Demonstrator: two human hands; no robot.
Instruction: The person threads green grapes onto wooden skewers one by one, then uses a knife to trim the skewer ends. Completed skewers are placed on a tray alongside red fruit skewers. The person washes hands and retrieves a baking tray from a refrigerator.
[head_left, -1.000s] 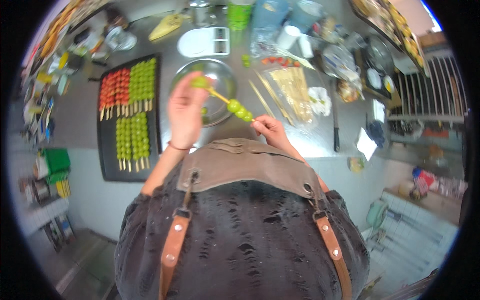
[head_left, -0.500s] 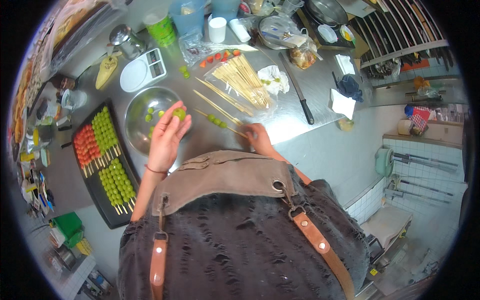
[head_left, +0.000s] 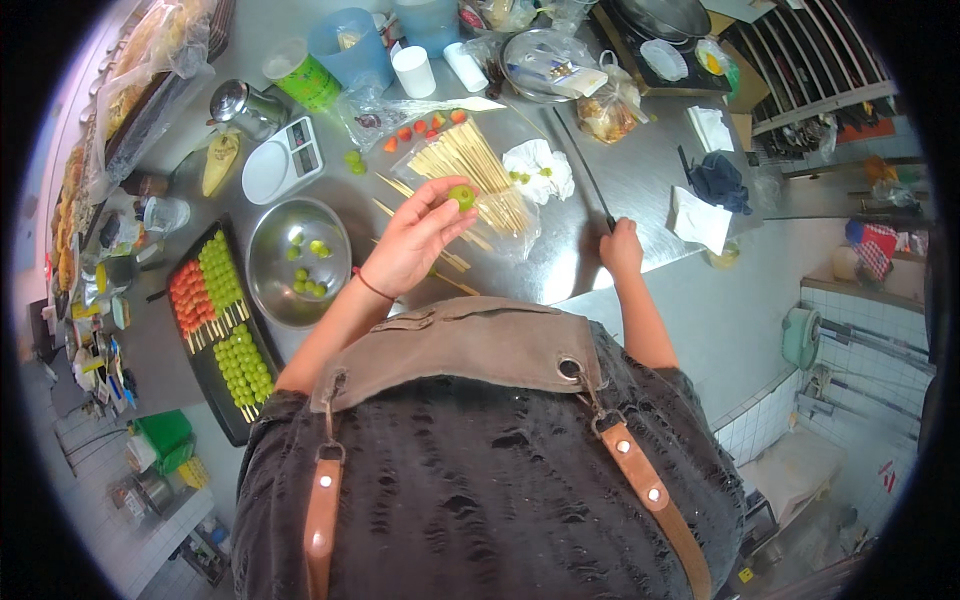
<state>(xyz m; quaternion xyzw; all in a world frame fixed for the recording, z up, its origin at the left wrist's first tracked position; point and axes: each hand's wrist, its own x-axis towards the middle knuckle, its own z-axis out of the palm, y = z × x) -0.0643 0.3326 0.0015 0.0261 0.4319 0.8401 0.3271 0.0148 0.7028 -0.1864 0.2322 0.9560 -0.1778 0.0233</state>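
Observation:
My left hand [head_left: 412, 235] is raised over the steel worktop, pinching a green grape [head_left: 461, 197] in its fingertips. At the right, my right hand [head_left: 622, 250] is closed round the handle of a long knife [head_left: 585, 165], whose blade points away from me along the table. A steel bowl [head_left: 338, 225] with several green grapes [head_left: 309, 287] stands left of my left hand. Bamboo skewers [head_left: 460, 160] lie fanned out on a plastic bag just beyond that hand. Another skewer [head_left: 455, 284] lies below it, its grapes mostly hidden by the hand.
A black tray [head_left: 222, 400] of red and green fruit skewers lies at the left. Beyond the bowl are a white scale [head_left: 270, 172] and a piping bag [head_left: 220, 165]. Cut strawberries [head_left: 420, 127], crumpled paper [head_left: 540, 165] and a bagged item [head_left: 608, 110] lie farther back. White napkins [head_left: 702, 220] are right.
My left hand has moved right from the bowl with the grape. My right hand has let go of the grape skewer, moved right and taken hold of the knife.

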